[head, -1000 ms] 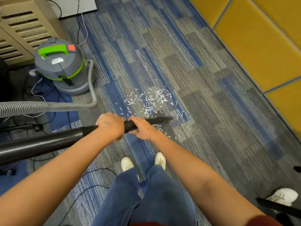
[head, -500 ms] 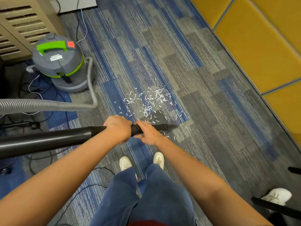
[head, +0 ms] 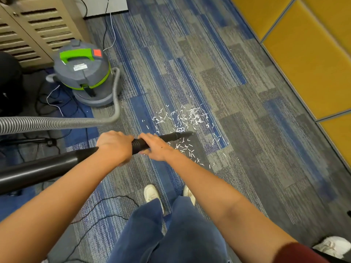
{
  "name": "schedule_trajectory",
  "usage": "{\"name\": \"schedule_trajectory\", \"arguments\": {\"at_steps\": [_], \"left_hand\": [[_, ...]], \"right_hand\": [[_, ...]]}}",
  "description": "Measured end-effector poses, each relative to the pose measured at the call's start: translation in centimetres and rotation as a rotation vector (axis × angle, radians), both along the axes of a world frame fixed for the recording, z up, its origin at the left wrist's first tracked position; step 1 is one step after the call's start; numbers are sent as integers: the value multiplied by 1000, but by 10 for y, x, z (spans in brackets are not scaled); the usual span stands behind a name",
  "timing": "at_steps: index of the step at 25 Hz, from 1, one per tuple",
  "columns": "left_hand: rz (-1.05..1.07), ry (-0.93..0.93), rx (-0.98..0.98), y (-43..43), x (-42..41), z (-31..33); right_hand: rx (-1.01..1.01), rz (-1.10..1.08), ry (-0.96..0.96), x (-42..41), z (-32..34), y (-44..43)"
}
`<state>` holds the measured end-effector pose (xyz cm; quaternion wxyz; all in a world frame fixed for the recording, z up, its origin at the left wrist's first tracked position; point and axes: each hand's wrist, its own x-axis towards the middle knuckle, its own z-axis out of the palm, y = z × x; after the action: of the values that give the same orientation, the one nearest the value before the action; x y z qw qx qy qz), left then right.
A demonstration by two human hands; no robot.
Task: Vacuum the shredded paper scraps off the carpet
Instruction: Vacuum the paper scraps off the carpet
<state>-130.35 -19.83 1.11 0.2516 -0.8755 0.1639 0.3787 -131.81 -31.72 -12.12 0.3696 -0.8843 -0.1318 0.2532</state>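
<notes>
White shredded paper scraps [head: 187,118] lie scattered on the blue and grey carpet [head: 237,103], with more scraps just right of my hands. I hold a black vacuum wand [head: 57,166] across my body. My left hand [head: 115,146] grips it near the ribbed collar, and my right hand [head: 154,147] grips it further forward. The nozzle tip [head: 182,134] sits low over the middle of the scrap patch. A grey ribbed hose [head: 57,123] runs from the wand's far end to the grey and green vacuum canister [head: 83,73] at the left.
A beige louvred cabinet [head: 38,29] stands behind the canister. Black and white cables [head: 57,103] trail on the floor at the left and near my feet [head: 152,192]. Yellow wall panels [head: 307,54] line the right side. Another person's white shoe [head: 332,245] shows at the bottom right.
The nozzle has moved a little forward and right into the scrap patch, and a bare strip shows where it passed. Both hands kept their grip on the wand.
</notes>
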Motion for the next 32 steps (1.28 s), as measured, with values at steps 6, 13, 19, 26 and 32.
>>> {"name": "schedule_trajectory", "arguments": {"at_steps": [6, 13, 19, 26, 32], "left_hand": [[74, -18, 43, 41, 11, 2], [118, -6, 18, 59, 17, -3], [202, 16, -114, 32, 43, -24], [184, 44, -130, -25, 97, -29], [125, 43, -84, -58, 125, -23]], "right_hand": [[1, 90, 3, 24, 1, 44], [-10, 131, -1, 33, 0, 58], [-100, 153, -5, 67, -14, 17], [-109, 134, 22, 112, -26, -33], [-39, 2, 26, 125, -29, -61]]}}
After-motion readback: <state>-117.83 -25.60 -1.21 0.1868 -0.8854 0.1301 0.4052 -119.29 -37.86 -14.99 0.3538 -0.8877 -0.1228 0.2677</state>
